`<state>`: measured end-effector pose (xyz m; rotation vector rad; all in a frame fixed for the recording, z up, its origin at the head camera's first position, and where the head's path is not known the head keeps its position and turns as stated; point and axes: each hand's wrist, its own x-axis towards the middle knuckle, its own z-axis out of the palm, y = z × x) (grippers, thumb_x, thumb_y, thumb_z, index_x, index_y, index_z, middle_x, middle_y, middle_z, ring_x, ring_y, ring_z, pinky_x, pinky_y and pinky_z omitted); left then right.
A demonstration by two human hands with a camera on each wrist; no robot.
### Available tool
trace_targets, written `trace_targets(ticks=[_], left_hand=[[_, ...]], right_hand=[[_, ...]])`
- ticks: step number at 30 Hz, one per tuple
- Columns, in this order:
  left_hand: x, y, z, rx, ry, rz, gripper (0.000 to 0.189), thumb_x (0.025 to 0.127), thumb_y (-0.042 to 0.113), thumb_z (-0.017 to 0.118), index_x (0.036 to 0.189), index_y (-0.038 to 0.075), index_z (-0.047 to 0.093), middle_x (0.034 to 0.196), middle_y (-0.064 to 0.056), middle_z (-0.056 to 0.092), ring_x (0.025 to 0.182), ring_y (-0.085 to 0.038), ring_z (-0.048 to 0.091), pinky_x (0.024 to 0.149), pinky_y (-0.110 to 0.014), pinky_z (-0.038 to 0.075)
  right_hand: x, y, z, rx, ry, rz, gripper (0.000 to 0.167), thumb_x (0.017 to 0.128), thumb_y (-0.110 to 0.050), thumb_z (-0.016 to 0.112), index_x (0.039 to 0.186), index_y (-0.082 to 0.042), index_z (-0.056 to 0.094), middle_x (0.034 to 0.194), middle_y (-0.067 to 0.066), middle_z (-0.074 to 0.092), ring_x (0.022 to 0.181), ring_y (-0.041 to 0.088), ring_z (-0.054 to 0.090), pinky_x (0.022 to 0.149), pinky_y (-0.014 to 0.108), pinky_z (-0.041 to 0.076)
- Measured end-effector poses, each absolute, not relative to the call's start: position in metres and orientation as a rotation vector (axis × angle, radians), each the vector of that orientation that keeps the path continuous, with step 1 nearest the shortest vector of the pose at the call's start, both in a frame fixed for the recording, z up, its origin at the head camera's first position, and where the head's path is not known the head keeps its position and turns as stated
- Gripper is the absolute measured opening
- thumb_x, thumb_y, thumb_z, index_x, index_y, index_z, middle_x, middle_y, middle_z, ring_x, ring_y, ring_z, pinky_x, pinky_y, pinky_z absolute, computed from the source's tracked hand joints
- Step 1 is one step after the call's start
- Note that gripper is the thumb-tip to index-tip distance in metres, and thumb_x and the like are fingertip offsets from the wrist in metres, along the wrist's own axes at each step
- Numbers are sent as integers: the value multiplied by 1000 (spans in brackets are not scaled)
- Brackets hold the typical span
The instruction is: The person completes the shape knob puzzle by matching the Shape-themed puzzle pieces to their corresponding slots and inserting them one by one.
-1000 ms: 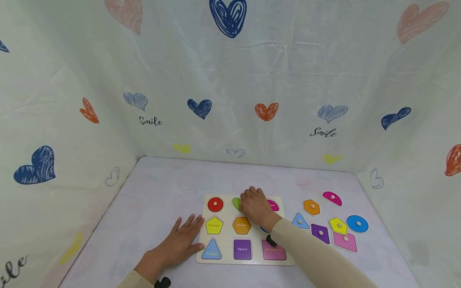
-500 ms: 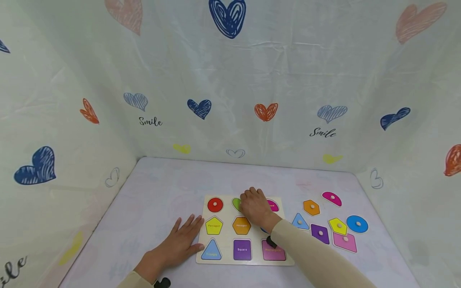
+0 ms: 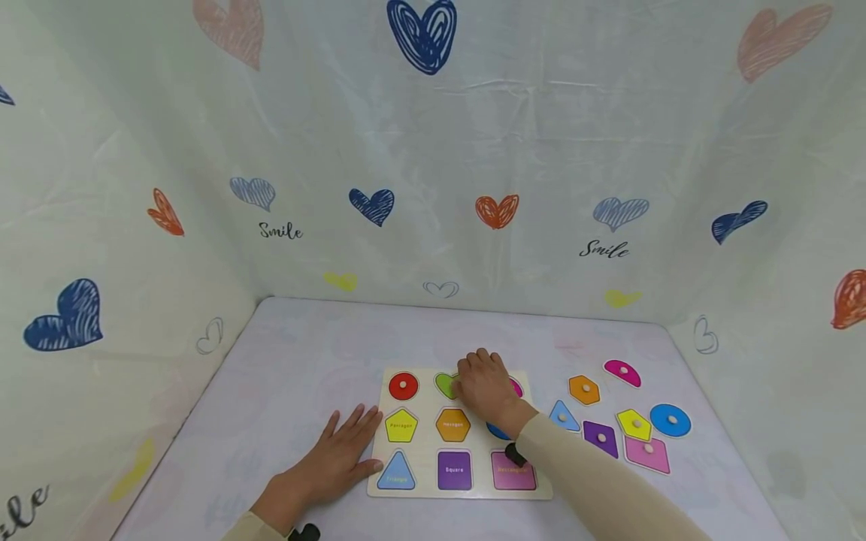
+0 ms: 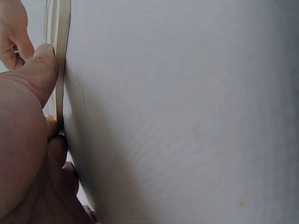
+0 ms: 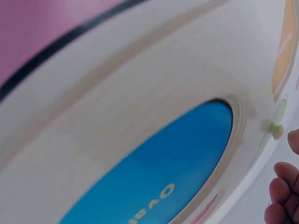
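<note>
While L grip (image 3: 343,457) rests spread against brd (image 3: 427,443) at 9 o'clock, R grip (image 3: 487,387) is loosely bent, thumb/fingers apart, just off grn pc (image 3: 444,385) at brd's 12; prpl sq (image 3: 598,440) at 3.

Draped booth (image 3: 135,135), heart-printed sheets (image 3: 555,150), pale tabletop (image 3: 325,330)

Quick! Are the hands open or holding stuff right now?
Left hand: open, touching the board.
Right hand: open, near the green knob, holding nothing.
</note>
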<state>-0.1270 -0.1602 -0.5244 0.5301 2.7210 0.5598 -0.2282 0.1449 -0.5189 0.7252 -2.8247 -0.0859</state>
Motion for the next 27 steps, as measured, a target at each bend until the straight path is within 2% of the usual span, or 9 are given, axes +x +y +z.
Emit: trace_targets(ticks=[17, 27], left_hand=[[-127, -161, -526, 530, 2730, 549, 88, 98, 55, 68, 167, 14, 32, 173, -4, 33, 164, -32, 17, 131, -65, 5], [-127, -161, -528, 526, 2726, 549, 89, 97, 56, 68, 167, 14, 32, 174, -4, 32, 164, -32, 17, 131, -65, 4]], right_hand=[[-226, 179, -507, 585, -2831, -8, 30, 98, -36, 75, 104, -7, 71, 93, 7, 68, 92, 24, 54, 78, 37, 47], [-228, 216, -503, 440, -2878, -9, 36, 95, -34, 81, 110, -4, 69, 102, 12, 69, 101, 28, 57, 85, 42, 52]])
